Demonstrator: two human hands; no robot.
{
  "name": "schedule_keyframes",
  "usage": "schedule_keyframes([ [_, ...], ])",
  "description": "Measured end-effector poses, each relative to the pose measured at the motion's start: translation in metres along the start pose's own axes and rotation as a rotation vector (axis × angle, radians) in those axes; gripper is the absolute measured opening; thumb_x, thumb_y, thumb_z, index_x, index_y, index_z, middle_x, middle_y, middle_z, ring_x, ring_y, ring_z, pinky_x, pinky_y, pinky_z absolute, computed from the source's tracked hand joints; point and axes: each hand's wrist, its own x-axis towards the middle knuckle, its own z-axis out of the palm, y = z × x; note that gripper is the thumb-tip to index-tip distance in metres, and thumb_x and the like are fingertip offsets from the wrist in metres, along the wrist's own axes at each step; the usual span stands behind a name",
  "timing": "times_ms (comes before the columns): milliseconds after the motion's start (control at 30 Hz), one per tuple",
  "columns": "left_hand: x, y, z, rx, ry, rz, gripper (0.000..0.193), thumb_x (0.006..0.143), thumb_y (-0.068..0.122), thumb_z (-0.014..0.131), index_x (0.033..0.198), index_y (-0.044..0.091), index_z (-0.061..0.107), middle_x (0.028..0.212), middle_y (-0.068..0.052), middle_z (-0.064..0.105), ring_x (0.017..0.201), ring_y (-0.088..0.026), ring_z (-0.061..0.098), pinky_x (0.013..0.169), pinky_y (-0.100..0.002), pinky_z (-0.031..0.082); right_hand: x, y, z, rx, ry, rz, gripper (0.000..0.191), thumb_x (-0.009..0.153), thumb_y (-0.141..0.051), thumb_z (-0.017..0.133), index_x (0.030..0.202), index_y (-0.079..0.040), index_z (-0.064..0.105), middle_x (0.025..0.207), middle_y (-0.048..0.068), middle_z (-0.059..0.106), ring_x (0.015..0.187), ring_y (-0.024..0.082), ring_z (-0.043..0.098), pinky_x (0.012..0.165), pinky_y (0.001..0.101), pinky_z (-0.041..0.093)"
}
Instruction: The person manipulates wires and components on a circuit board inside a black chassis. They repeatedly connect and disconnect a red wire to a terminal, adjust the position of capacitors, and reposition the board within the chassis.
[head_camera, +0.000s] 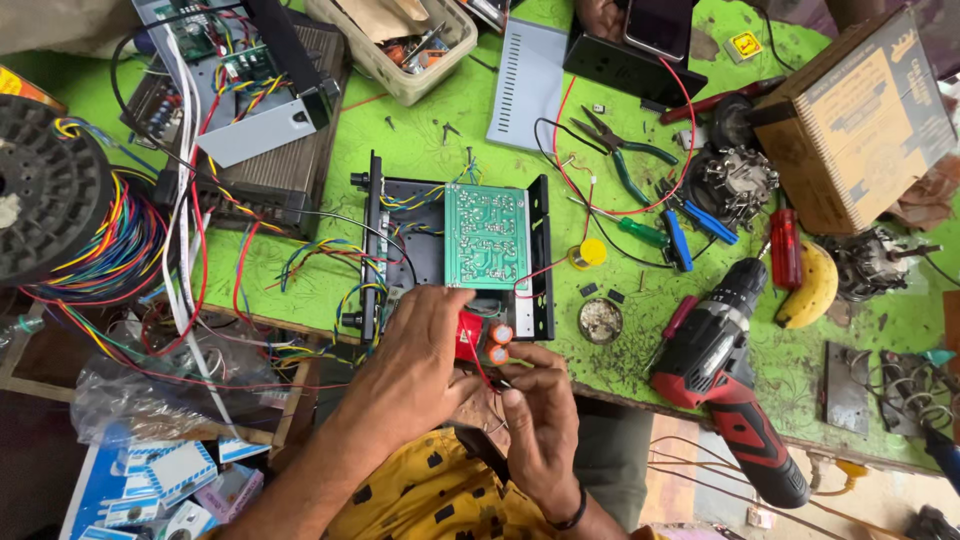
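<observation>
A black metal chassis lies on the green table with a green circuit board turned solder side up inside it. My left hand grips a red block-shaped component at the chassis's near edge, beside two orange-capped capacitors. My right hand is just below, its fingertips pinching a thin red wire that runs from that component. Coloured wire bundles trail from the chassis's left side.
A red and black cordless drill lies to the right, with a banana, a red screwdriver, pliers and a cardboard box beyond. A wire spool and an open amplifier sit at left.
</observation>
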Motion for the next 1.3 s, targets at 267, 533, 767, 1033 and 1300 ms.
schedule_keyframes([
  [267,0.003,-0.008,-0.012,0.005,-0.088,0.012,0.068,0.075,0.006,0.074,0.136,-0.002,0.045,0.128,-0.025,0.059,0.124,-0.043,0.053,0.105,-0.049,0.043,0.021,0.0,-0.016,-0.391,0.005,-0.093,0.011,0.098,-0.002,0.062,0.107,0.001,0.055,0.132,0.023,0.061,0.114,0.027,0.071,0.086,0.0337,0.063],
  [533,0.009,-0.012,-0.024,0.301,-0.193,0.138,0.047,0.087,0.009,0.061,0.132,0.002,0.051,0.121,-0.019,0.067,0.126,-0.038,0.057,0.113,-0.049,0.039,0.031,0.015,-0.032,-0.649,-0.084,-0.37,0.02,0.09,0.007,0.067,0.101,0.001,0.052,0.121,0.025,0.068,0.102,0.028,0.076,0.083,0.0301,0.063],
  [767,0.017,-0.013,-0.03,0.467,-0.259,0.306,0.054,0.088,0.011,0.056,0.142,0.005,0.05,0.11,-0.01,0.068,0.114,-0.029,0.061,0.114,-0.053,0.036,0.03,0.027,-0.039,-0.337,-0.07,-0.293,0.017,0.098,0.011,0.059,0.109,0.005,0.048,0.114,0.025,0.068,0.104,0.026,0.074,0.084,0.031,0.065],
  [1033,0.013,-0.015,-0.021,0.488,-0.141,0.329,0.079,0.076,0.03,0.077,0.146,0.011,0.046,0.107,-0.014,0.066,0.101,-0.033,0.061,0.107,-0.057,0.04,0.027,0.029,-0.04,-0.234,-0.082,-0.233,0.014,0.1,0.012,0.054,0.111,0.005,0.048,0.12,0.026,0.064,0.109,0.028,0.073,0.087,0.0331,0.066],
  [1300,0.006,-0.024,-0.017,0.443,0.055,0.419,0.082,0.075,0.037,0.086,0.137,-0.001,0.047,0.111,-0.021,0.064,0.104,-0.039,0.063,0.108,-0.056,0.044,0.032,0.039,-0.039,-0.277,0.274,-0.348,0.008,0.105,0.001,0.062,0.111,0.002,0.056,0.119,0.016,0.059,0.102,0.018,0.06,0.086,0.03,0.053],
])
